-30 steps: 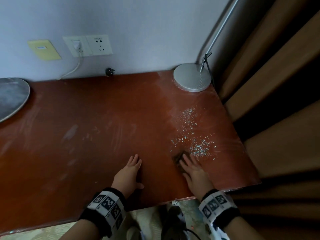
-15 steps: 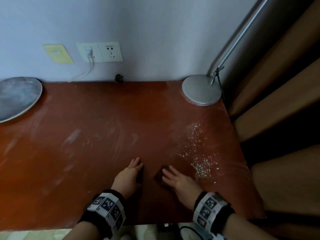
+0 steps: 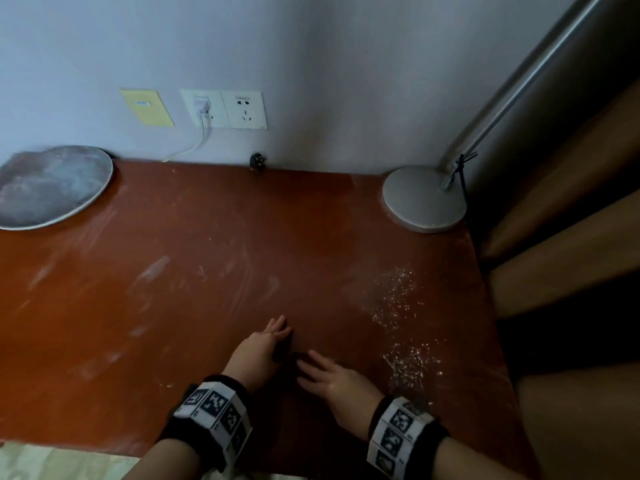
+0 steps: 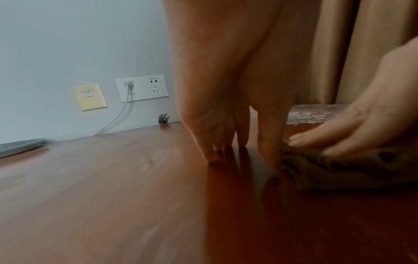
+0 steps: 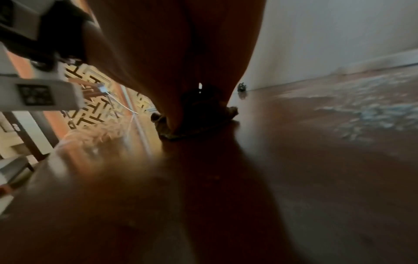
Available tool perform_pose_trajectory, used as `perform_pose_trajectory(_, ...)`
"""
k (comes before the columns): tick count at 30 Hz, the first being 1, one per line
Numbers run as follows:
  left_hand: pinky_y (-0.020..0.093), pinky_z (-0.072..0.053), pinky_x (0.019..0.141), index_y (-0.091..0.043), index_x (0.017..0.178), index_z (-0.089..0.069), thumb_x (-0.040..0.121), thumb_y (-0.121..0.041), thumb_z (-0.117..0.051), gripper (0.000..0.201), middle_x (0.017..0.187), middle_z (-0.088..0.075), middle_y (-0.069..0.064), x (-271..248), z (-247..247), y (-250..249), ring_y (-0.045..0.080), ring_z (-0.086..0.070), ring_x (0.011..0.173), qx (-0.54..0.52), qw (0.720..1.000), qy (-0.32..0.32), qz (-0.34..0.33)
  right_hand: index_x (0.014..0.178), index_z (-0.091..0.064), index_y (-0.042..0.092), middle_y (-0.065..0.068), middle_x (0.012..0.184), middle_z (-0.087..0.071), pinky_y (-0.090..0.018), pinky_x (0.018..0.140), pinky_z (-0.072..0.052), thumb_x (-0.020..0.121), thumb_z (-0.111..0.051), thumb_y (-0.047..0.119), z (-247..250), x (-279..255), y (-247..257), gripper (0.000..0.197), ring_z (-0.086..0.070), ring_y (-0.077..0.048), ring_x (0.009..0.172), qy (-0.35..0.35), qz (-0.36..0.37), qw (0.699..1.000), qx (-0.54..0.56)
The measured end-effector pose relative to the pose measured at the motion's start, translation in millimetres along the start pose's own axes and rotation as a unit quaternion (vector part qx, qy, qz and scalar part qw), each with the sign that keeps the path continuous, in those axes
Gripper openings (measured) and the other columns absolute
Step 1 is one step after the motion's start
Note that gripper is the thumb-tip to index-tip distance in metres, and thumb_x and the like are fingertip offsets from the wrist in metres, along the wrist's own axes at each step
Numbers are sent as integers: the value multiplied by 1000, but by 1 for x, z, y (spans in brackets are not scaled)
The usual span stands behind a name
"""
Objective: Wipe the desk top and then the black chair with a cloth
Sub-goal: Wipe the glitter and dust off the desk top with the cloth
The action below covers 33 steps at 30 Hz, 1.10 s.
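The red-brown desk top (image 3: 173, 289) is dusty and streaked. My left hand (image 3: 266, 341) lies flat on it with straight fingers (image 4: 217, 135). Just to its right, my right hand (image 3: 325, 375) presses flat on a dark brown cloth (image 4: 339, 171), which is almost hidden under the palm in the head view. The cloth (image 5: 199, 128) bulges out from under the right fingers and touches the left hand's side. A scatter of shiny specks (image 3: 398, 306) covers the desk to the right of the right hand. The black chair is out of view.
A silver lamp base (image 3: 424, 199) and its pole stand at the back right corner. A grey round plate (image 3: 52, 187) lies at the back left. Wall sockets (image 3: 225, 109) with a white cable and a loose black plug (image 3: 257, 161) line the wall. Brown curtains (image 3: 571, 237) hang past the desk's right edge.
My right hand slid the cloth leftward, out of the shiny specks and up against the left hand. The left hand stayed flat in place. The head view lifted toward the wall.
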State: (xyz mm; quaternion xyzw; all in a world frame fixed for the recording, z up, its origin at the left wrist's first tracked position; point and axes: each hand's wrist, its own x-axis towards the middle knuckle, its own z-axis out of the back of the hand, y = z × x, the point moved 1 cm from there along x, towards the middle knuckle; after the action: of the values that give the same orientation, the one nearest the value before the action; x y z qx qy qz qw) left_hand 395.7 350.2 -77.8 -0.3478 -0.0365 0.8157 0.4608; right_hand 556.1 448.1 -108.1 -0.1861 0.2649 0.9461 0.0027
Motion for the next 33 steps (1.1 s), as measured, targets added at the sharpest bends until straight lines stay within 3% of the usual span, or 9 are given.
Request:
perform_pose_trajectory(2,27,-17,114,-21,149,-24,95,-7,-48,60,159,-2,-2,3,4,0,13,-8,146,4,1000,6,4,144,-34,24,12,156,-12,-41,112,-30,91,-40,-5,9,2,-10,61,1,-11,145,11,-3,1000,7)
perform_pose_trajectory(7,33,-20,116,-22,149,-23,89,10,-42,70,159,-3,-2,3,12,0,17,-10,146,-3,999,37,16,144,-32,27,12,156,-11,-30,118,-14,95,-45,3,68,0,-75,57,-6,-11,145,-82,-181,980,25)
perform_pose_trajectory(9,34,-22,116,-22,149,-20,87,12,-43,74,159,0,-2,5,11,-1,18,-9,146,-7,999,41,18,146,-29,28,10,157,-8,-32,118,-16,95,-43,3,72,2,-79,58,-4,-13,145,-86,-203,975,-1)
perform_pose_trajectory(12,35,-22,115,-22,150,-14,87,6,-48,78,159,1,0,14,10,-6,19,-8,146,-15,999,36,19,147,-23,29,12,157,0,-40,116,-22,92,-38,-4,50,7,-54,66,5,-14,145,-48,-145,988,-16)
perform_pose_trajectory(15,29,-16,117,-20,151,-10,89,-3,-53,76,159,-4,2,25,16,-15,15,-7,146,-21,999,21,13,146,-27,29,15,156,-5,-36,116,-23,90,-38,-7,38,10,-48,67,4,-9,145,-25,-53,998,-10)
perform_pose_trajectory(20,30,-19,116,-21,151,-11,92,-6,-49,72,158,-13,2,41,32,-27,17,-16,144,3,1000,24,13,143,-35,27,11,156,-13,-29,118,-13,93,-46,0,84,26,-94,58,-6,-10,145,-84,-141,985,43)
perform_pose_trajectory(23,31,-20,117,-21,151,-12,91,-4,-49,72,158,-11,1,52,36,-31,17,-17,144,6,1000,24,11,145,-30,25,8,157,-8,-32,117,-17,94,-44,0,98,38,-101,59,-3,-14,145,-103,-191,976,21)
perform_pose_trajectory(30,27,-16,117,-19,151,-12,93,-2,-45,69,159,-7,1,79,41,-43,13,-11,145,-1,1000,7,-12,146,-28,26,12,156,-7,-33,117,-19,93,-39,-6,80,28,-96,63,2,-10,145,-42,-60,997,2)
perform_pose_trajectory(33,27,-23,114,-22,152,-9,93,-5,-46,72,157,-16,3,88,47,-47,16,-22,143,-5,1000,0,-11,144,-33,27,13,155,-12,-34,118,-13,93,-44,-3,103,39,-120,60,-4,-9,145,-71,-107,991,39)
